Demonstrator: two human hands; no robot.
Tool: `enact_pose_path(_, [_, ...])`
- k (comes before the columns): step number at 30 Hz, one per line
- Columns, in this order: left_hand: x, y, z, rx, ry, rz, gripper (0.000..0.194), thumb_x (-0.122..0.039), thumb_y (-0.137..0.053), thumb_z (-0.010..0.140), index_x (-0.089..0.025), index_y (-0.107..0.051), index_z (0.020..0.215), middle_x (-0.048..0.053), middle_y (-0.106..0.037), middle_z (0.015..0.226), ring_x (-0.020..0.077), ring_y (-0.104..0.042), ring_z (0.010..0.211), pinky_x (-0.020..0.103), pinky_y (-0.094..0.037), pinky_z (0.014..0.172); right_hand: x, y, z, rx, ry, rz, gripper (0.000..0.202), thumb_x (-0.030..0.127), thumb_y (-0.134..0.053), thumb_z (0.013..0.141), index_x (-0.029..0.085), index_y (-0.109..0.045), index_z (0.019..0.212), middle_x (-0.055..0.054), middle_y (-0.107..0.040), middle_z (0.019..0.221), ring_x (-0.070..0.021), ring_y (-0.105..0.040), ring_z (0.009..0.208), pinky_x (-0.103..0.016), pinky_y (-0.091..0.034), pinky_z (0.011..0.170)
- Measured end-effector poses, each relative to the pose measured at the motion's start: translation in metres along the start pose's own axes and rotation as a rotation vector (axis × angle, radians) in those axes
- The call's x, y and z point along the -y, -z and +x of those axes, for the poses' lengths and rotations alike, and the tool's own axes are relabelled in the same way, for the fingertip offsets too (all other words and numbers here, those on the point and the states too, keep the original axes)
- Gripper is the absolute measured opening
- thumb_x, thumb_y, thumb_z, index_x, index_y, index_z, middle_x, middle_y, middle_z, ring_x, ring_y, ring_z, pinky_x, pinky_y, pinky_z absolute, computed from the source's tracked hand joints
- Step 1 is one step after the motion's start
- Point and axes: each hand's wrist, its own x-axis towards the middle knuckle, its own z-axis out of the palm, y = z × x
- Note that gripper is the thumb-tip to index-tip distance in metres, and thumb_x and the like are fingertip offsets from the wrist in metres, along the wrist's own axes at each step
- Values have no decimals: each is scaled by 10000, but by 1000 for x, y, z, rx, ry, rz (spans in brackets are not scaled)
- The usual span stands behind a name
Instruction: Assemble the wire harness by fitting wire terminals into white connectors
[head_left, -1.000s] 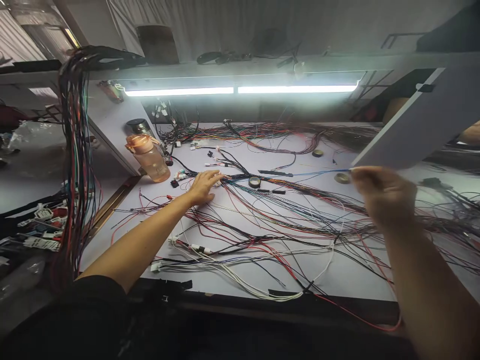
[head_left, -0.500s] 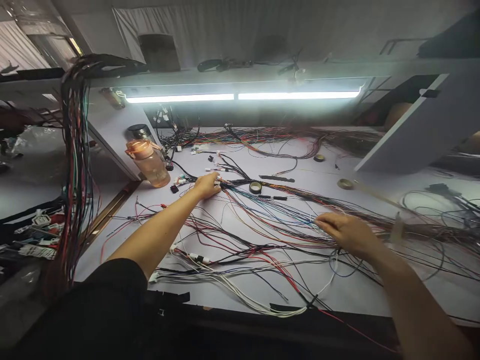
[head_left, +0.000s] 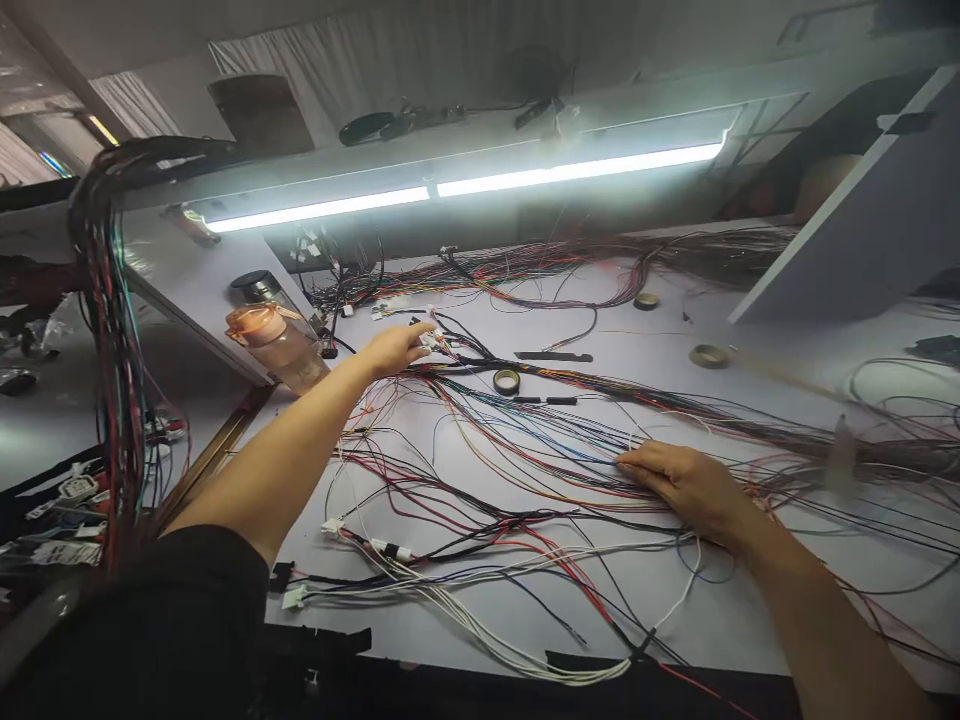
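My left hand (head_left: pixel 391 350) reaches to the back left of the bench, its fingers closed around a white connector (head_left: pixel 432 340) with thin wires; their grip is partly hidden. My right hand (head_left: pixel 686 485) is closed on a bundle of long wires (head_left: pixel 547 445), blue ones among them, with thumb and fingertips pinched together. Between the hands this bundle runs loosely over the bench. Just behind it lies a dark taped wire branch (head_left: pixel 480 360). A roll of tape (head_left: pixel 506 382) rests against the harness, and a black flat tool (head_left: pixel 553 356) lies beyond it.
At the left stands a tilted-looking bottle (head_left: pixel 274 335). A thick hank of wires (head_left: pixel 112 370) hangs at the far left. White wires (head_left: pixel 480 625) loop near the front edge. Another tape roll (head_left: pixel 709 356) sits by the right panel (head_left: pixel 847 210). A lit tube (head_left: pixel 577 170) spans the back.
My left hand has moved slightly back and left, with the white connector now farther from the bench front. My right hand stays at the wire bundle. The view has tilted.
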Motion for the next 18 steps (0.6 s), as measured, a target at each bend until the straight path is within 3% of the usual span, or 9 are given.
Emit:
enact_pose_path(5, [16, -30, 5, -12, 3, -45, 512, -363, -523, 812, -178, -530, 1289, 52, -652, 882, 218, -588, 812, 314, -452, 810, 5, 6, -2, 80, 29, 167, 363, 502, -474, 909, 254, -739, 908, -57, -704, 896, -207, -637, 827, -339, -499, 760])
enact_pose_path(9, [22, -48, 1, -38, -10, -83, 373, -390, -534, 791, -194, -615, 1098, 59, -648, 968, 219, -581, 874, 317, -450, 837, 24, 18, -6, 256, 66, 403, 345, 479, -508, 909, 228, -745, 904, -71, -698, 873, -195, -628, 826, -317, -499, 766])
enact_pose_path(14, [19, -45, -6, -58, -9, -138, 313, -399, -602, 729, -198, -649, 963, 42, -646, 901, 215, -584, 830, 312, -450, 804, 37, 32, -15, 307, 56, 591, 242, 410, -579, 884, 250, -760, 877, -59, -661, 781, -167, -591, 736, -295, -479, 683])
enact_pose_path(18, [11, -38, -13, -107, 26, -190, 330, -379, -659, 680, -194, -636, 953, 28, -634, 833, 212, -590, 803, 303, -458, 777, 27, 36, -24, 356, 236, 866, 134, 362, -634, 824, 351, -760, 868, -33, -621, 630, -181, -541, 647, -343, -443, 629])
